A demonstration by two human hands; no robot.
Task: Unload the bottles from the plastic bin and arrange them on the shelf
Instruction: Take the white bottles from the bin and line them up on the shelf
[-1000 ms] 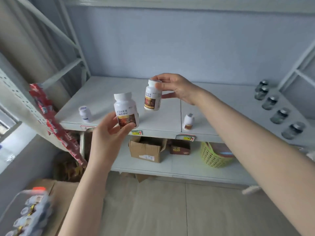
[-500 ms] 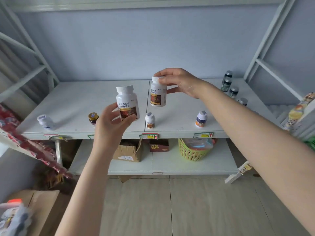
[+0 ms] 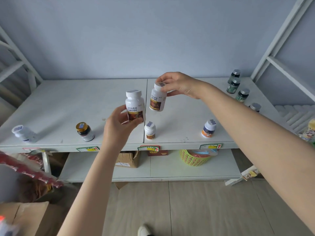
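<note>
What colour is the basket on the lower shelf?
The basket is light green; the head view shows it best.

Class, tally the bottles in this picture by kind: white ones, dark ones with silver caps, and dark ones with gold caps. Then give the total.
White bottles: 5
Silver-capped dark bottles: 4
Gold-capped dark jar: 1
Total: 10

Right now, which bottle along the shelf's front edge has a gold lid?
The dark glass jar, second from the left; the other three front bottles have white caps.
</note>
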